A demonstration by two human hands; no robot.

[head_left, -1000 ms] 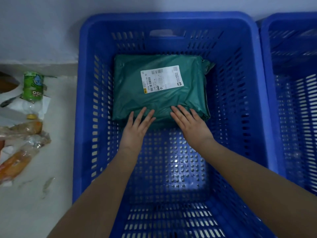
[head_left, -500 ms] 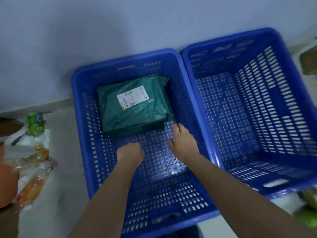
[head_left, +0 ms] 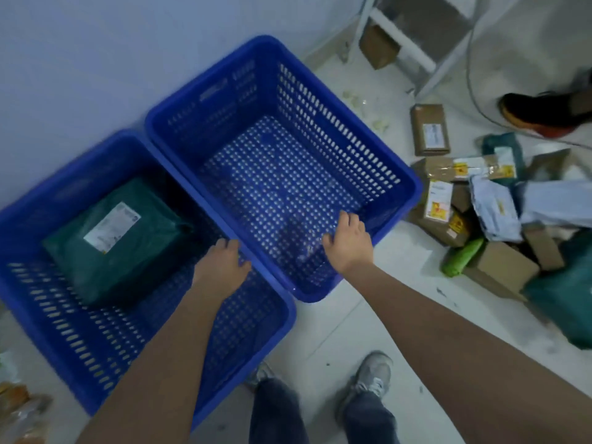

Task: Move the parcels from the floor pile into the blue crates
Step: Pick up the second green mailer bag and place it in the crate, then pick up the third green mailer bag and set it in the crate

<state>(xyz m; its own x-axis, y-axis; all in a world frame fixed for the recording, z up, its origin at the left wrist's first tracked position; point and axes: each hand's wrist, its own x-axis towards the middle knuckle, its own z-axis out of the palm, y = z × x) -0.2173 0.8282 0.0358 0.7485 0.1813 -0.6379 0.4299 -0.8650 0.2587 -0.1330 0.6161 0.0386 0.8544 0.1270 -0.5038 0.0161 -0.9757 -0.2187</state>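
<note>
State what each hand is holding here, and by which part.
Nothing: the left hand and right hand hover empty, fingers loose, over the crates.

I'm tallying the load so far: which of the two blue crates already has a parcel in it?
The left crate, against the wall, holds a dark green parcel with a white label. The right crate, nearer the floor pile, holds nothing.

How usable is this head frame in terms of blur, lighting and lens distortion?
Head view: motion blur smears the left crate and the label on the green parcel; light is dim and bluish; wide-angle distortion bends the right crate rim and stretches the forearms; both the left hand and right hand stay readable; the floor pile is soft but recognisable.
</note>
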